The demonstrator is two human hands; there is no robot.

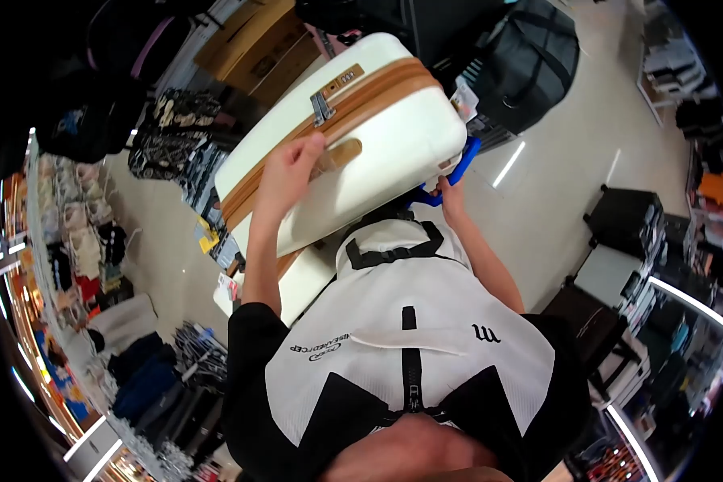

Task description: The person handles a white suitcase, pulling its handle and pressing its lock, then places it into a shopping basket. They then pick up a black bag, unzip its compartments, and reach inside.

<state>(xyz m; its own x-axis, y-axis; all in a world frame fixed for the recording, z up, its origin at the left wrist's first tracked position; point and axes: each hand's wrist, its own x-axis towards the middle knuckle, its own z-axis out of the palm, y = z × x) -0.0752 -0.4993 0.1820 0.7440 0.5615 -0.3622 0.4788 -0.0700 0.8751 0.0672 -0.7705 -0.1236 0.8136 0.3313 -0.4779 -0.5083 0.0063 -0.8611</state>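
A cream suitcase (394, 120) with brown trim lies tilted in front of me. It has a metal latch (322, 108) and a combination lock (347, 76). My left hand (293, 169) is closed at the near end of its brown carry handle (345, 153), fingers curled in. Under the suitcase's right end, my right hand (448, 193) is wrapped round a blue curved, handle-like piece (464, 161); its full shape is partly hidden. Below the suitcase, another cream case (304, 281) with brown trim shows in part.
A large black bag (530, 68) stands beyond the suitcase. Wooden boxes (257, 48) are at the back left. Several dark and grey suitcases (610, 273) line the right side. Clothes (149, 369) hang at the left, and shelves of goods flank the shiny floor (530, 193).
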